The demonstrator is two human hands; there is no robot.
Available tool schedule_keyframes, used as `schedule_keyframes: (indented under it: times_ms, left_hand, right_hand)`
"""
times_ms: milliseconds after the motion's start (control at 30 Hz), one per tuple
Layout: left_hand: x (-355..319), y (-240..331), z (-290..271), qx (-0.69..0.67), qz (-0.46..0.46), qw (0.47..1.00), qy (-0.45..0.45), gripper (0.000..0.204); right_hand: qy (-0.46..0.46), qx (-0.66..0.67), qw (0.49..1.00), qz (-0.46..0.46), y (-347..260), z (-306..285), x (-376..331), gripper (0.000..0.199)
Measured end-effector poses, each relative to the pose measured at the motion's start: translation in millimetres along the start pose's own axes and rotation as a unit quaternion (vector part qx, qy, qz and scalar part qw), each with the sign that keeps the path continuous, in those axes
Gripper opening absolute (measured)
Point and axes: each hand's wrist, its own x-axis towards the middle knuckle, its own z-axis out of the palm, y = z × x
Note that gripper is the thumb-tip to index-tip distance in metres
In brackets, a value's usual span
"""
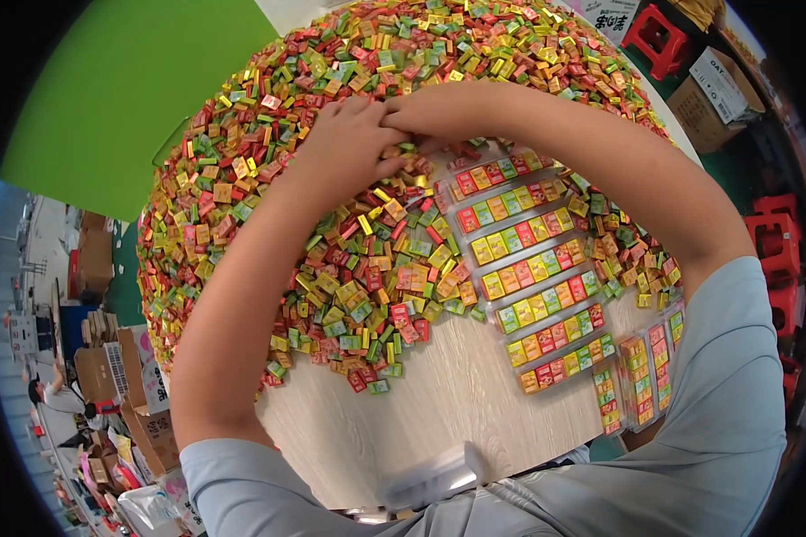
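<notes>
My left hand [347,148] is over the heap of small wrapped candies [349,277], back up, with bent fingers and the thumb beside a few pieces. Touching it, my right hand [425,115] reaches in from the right, bent at the wrist. Its fingers are curled and partly hidden, so what either hand holds cannot be made out. Just below my right forearm, several clear plastic trays [521,233] lie side by side, each filled with a row of red, yellow, green and orange candies. The farthest one is close under my right hand.
More filled trays [638,380] stand at the table's near right edge. A clear plastic piece [432,474] lies at the near edge of the wooden table [331,430]. Red stools [773,251] and a cardboard box [712,103] are beyond on the right; a green panel [143,98] rises at far left.
</notes>
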Motion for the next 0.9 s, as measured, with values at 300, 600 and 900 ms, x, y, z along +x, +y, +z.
schedule_keyframes:
  times_ms: [300,600,900]
  left_hand:
    - [-62,-9,-45,0.061,-0.074,0.994,-0.042,0.032]
    - [-2,29,-47,-0.01,0.033,0.996,0.088,0.034]
    - [78,36,25,-0.222,0.116,0.968,-0.012,0.028]
  right_hand:
    - [0.002,-0.074,0.994,-0.078,-42,-2,58,0.036]
    - [0.107,-0.15,0.983,0.004,-9,-55,-44,0.014]
    - [0.086,-0.101,0.986,0.105,-11,-66,-147,0.014]
